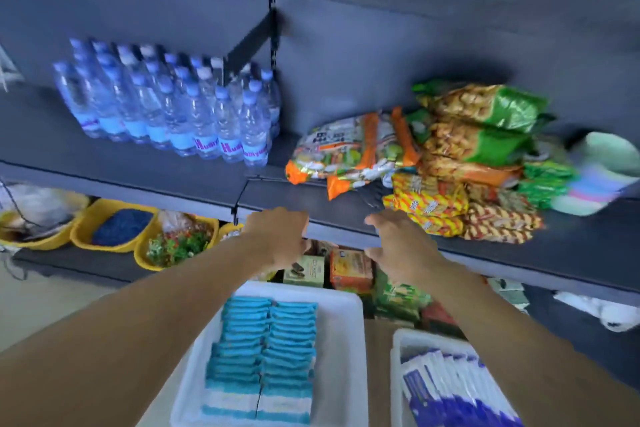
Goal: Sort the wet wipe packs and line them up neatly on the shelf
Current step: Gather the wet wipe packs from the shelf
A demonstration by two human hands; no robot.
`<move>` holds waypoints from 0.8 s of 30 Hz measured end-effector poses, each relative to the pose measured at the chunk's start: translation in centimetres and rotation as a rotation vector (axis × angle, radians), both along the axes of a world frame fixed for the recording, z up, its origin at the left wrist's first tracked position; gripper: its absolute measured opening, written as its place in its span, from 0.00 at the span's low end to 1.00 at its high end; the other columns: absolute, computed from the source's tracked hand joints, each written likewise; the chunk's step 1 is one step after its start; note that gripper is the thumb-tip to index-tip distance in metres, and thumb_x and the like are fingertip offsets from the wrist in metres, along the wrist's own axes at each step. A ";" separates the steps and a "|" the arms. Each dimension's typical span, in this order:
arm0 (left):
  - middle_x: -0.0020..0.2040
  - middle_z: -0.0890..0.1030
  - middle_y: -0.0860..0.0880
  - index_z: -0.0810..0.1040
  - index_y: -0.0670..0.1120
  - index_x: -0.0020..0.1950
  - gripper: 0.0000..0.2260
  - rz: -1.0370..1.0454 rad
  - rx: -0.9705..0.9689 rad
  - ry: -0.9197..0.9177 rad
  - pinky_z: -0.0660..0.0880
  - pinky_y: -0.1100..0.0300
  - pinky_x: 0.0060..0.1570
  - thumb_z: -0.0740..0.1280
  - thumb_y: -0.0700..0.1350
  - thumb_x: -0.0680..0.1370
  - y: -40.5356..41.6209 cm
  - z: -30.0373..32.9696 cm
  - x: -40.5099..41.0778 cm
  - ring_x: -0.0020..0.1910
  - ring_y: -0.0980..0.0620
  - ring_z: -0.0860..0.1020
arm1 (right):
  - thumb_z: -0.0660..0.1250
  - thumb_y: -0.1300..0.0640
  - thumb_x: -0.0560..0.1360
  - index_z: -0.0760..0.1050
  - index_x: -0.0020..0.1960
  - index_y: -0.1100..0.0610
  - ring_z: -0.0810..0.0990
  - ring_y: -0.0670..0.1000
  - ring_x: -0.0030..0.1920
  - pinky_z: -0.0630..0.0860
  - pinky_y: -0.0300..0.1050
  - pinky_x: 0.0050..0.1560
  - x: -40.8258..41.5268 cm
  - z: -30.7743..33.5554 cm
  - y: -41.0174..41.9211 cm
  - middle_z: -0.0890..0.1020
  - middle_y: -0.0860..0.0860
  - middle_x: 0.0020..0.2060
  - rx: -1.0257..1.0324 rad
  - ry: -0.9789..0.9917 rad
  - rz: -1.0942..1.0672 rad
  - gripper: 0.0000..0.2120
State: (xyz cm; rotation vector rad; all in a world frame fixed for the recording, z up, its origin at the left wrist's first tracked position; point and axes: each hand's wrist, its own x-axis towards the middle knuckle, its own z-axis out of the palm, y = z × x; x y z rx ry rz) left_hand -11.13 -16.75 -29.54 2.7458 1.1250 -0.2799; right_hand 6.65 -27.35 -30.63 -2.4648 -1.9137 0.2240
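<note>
Bottles (221, 135) on shelf (138, 163) read "Huanyu"; other labels blurred.

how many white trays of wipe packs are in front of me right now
2. One white tray with light blue packs sits bottom centre; a second tray with dark blue and white packs sits bottom right, partly cut off.

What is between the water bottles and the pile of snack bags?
Head view: only bare dark shelf separates the clear plastic water bottles from the colourful snack bags.
</note>
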 end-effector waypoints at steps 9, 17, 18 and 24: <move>0.62 0.75 0.43 0.70 0.48 0.63 0.14 -0.098 0.235 -0.173 0.71 0.52 0.53 0.59 0.50 0.79 -2.3 17.8 3.9 0.61 0.41 0.74 | 0.67 0.53 0.72 0.71 0.61 0.57 0.72 0.58 0.62 0.72 0.51 0.60 2.6 18.4 -3.4 0.74 0.57 0.59 0.244 -0.119 -0.069 0.19; 0.61 0.77 0.46 0.71 0.49 0.62 0.15 -0.178 0.337 -0.294 0.71 0.52 0.56 0.61 0.54 0.78 -3.1 27.1 8.8 0.61 0.43 0.74 | 0.65 0.52 0.75 0.69 0.65 0.55 0.71 0.57 0.64 0.72 0.53 0.60 7.0 28.8 -6.7 0.72 0.54 0.62 0.359 -0.128 -0.207 0.20; 0.60 0.77 0.46 0.71 0.49 0.62 0.15 -0.186 0.341 -0.309 0.72 0.52 0.55 0.61 0.54 0.78 -3.1 27.8 9.4 0.60 0.43 0.74 | 0.66 0.51 0.75 0.69 0.65 0.54 0.70 0.57 0.64 0.72 0.53 0.60 7.8 29.5 -7.0 0.72 0.54 0.62 0.371 -0.123 -0.204 0.20; 0.56 0.78 0.48 0.71 0.50 0.58 0.12 -0.149 0.347 -0.345 0.71 0.53 0.47 0.61 0.54 0.78 -3.0 30.5 14.3 0.55 0.44 0.76 | 0.65 0.50 0.76 0.66 0.68 0.52 0.69 0.54 0.65 0.71 0.52 0.61 13.6 32.7 -7.8 0.69 0.51 0.66 0.405 -0.110 -0.226 0.22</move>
